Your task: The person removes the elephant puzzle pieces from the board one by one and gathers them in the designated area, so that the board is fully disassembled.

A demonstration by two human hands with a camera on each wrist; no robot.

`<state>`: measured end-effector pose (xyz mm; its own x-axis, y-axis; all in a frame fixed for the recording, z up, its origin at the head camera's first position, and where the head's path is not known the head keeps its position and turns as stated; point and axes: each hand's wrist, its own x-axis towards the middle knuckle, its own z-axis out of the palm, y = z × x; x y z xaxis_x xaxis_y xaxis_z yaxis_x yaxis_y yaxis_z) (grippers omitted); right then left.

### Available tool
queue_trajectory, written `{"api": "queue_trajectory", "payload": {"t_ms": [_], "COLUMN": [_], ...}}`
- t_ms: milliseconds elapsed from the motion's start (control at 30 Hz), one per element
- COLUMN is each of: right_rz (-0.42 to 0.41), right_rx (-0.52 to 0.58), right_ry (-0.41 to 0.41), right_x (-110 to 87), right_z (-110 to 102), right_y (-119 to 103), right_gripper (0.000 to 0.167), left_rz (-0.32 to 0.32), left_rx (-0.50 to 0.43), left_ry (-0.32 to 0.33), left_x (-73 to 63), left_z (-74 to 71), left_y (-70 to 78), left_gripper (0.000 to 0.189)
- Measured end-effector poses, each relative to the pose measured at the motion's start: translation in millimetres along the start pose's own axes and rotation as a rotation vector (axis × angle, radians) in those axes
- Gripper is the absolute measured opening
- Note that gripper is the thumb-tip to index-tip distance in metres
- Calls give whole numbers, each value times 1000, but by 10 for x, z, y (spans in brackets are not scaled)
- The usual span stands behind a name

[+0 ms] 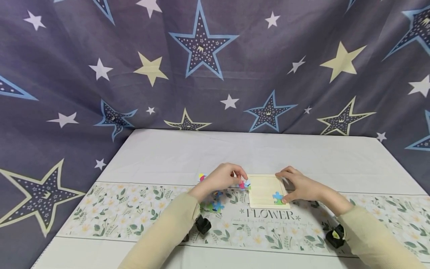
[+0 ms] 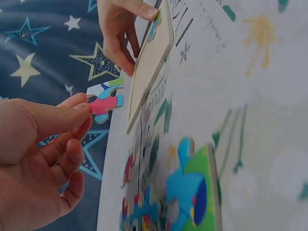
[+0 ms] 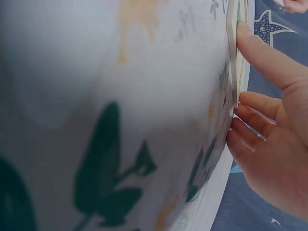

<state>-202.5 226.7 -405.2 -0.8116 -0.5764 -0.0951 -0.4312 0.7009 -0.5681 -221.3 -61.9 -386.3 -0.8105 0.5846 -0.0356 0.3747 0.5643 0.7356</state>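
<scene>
My left hand pinches a jigsaw piece in pink, blue and white between thumb and forefinger. The piece is held at the left edge of a shallow wooden puzzle tray. One blue and green piece lies in the tray's lower right corner. At the tray's right side, my right hand holds the edge. Its thumb lies over the corner beside that piece, and its other fingers lie along the outer side. Part of the tray's right edge is hidden by this hand.
Several loose puzzle pieces lie left of the tray, partly behind the left forearm; another piece shows beyond the left wrist. Under them runs a flower-printed band on the white tablecloth. A star-patterned curtain hangs behind the table.
</scene>
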Motion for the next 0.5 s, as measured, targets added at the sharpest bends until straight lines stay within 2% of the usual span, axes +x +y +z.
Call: {"api": "queue_trajectory", "payload": {"t_ms": [333, 500], "right_rz": [7, 8], "right_rx": [1, 4], "right_ry": [6, 8], "right_x": [7, 11], "right_z": [2, 19], "right_y": [4, 13], "right_gripper": [84, 85], "left_rz": [-11, -21], "left_rx": [-37, -20], "left_ry": [-11, -13], "left_x": [-72, -92], "left_z": [-78, -90], "left_y": [-116, -171], "left_gripper": [13, 11]}}
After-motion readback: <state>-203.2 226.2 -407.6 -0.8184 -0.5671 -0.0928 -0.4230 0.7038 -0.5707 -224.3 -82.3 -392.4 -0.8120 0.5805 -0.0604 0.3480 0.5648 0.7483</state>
